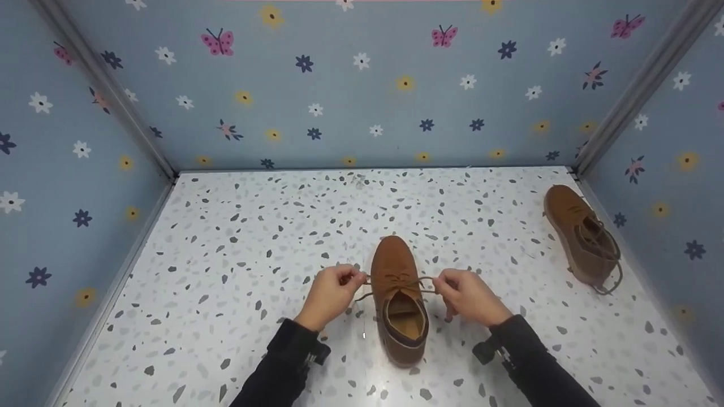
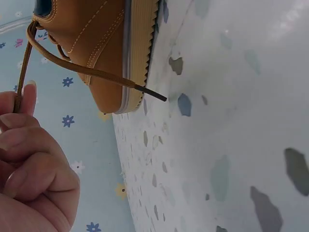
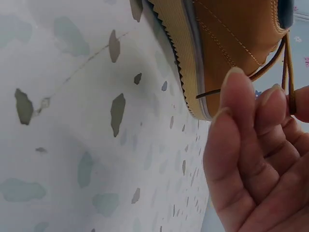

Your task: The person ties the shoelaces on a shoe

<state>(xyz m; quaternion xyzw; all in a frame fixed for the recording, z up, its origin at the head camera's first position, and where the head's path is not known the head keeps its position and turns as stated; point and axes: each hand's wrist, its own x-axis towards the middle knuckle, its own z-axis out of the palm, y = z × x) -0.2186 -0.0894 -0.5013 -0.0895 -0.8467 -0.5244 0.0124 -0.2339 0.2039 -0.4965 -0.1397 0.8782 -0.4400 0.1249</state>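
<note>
A brown lace-up shoe (image 1: 394, 257) stands on the speckled surface, toe pointing away, its laces crossing over the front. On its left side, my left hand (image 1: 330, 297) pinches a stretch of brown lace (image 2: 24, 72) between thumb and finger. A loose lace end (image 2: 96, 73) with a dark tip hangs beside the shoe in the left wrist view. To the right, my right hand (image 1: 469, 297) pinches lace strands (image 3: 290, 72) that run out from the shoe's opening. Another dark-tipped end (image 3: 207, 94) shows near the sole in the right wrist view, partly behind my fingers.
A second brown shoe (image 1: 565, 209) with loose laces stands at the far right, close to the side panel. Blue panels (image 1: 362, 107) printed with flowers and butterflies enclose the white speckled surface (image 1: 254, 237) at the back and both sides.
</note>
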